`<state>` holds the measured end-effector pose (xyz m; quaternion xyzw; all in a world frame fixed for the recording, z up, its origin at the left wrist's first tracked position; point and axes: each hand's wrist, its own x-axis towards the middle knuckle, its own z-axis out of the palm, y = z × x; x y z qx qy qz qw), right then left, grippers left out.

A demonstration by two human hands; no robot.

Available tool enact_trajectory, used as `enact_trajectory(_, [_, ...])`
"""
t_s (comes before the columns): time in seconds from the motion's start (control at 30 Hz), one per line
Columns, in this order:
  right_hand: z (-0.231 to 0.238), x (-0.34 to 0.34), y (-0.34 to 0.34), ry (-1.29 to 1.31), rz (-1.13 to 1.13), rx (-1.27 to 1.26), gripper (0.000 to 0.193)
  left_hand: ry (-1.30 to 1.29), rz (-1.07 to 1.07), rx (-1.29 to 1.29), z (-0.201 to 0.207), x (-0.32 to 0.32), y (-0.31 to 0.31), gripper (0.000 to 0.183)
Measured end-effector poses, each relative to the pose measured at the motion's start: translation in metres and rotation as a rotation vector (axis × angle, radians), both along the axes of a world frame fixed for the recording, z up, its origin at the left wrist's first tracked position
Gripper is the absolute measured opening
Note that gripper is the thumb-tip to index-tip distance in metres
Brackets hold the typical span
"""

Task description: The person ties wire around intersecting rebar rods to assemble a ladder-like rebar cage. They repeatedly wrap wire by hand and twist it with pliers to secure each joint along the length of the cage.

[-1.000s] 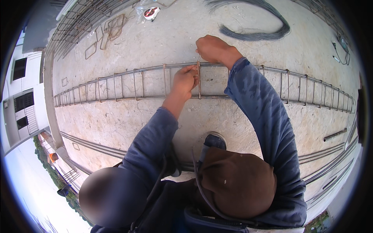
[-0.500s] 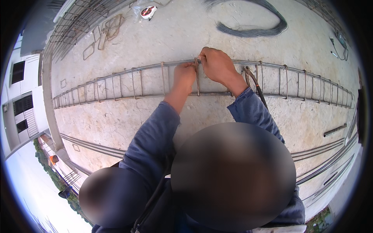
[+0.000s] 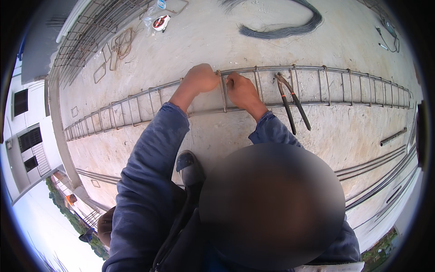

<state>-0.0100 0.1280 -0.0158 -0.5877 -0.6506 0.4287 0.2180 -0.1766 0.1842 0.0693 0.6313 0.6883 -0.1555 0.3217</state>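
A long rebar cage lies across the concrete floor, with thin stirrups along its bars. My left hand is closed at the far bar, just left of one stirrup. On that stirrup's right side my right hand is closed too, its fingertips curled by the same joint. Anything pinched in either hand is too small or hidden to make out. A pair of pincers with black and orange handles lies over the cage, right of my right hand.
Beyond the cage are a coil of dark tie wire, a white and red tape measure and loose stirrups. More cages stand at the far left. Long bars and a short pipe lie nearer, at right. My shoe is below.
My left hand has risen over the far bar, while my right hand has dropped to the near side of it. The pincers, partly covered by my right arm before, now show whole.
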Motion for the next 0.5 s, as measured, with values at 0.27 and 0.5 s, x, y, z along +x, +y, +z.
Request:
enact_trajectory(0.27, [0.001,-0.009,0.005,0.43,-0.33,-0.5,0.027,0.327,-0.738,0.195,0.043,0.021,0.03,0.019])
enact_trajectory(0.5, [-0.009,-0.005,0.013,0.516,-0.458,-0.492,0.04,0.06,-0.709,0.127,0.027,0.004,0.075,0.013])
